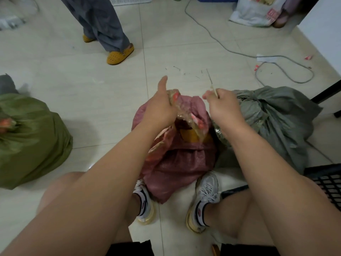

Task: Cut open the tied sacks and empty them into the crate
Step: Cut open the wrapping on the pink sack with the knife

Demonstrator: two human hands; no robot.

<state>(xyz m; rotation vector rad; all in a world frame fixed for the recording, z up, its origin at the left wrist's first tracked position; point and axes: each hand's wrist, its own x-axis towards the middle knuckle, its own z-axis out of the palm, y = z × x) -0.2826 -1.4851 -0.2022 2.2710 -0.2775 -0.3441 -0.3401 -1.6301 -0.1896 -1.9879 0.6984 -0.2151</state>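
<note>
Blade (212, 85) pinched in my right hand (223, 106), left hand (162, 108) gripping the pink sack (177, 163) neck at frame centre; I should cut away from my thumb.

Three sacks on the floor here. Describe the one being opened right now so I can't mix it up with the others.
Start from the person's two white sneakers; the pink sack stands between them. The left hand grips its taped neck, while the right hand pinches a thin blade. Its neighbours are the green sack and the grey sack.

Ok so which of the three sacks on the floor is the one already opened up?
The pink sack between the feet: its mouth gapes, showing something yellow inside, and the left hand holds its taped neck. The green sack and grey sack are bunched shut.
</note>
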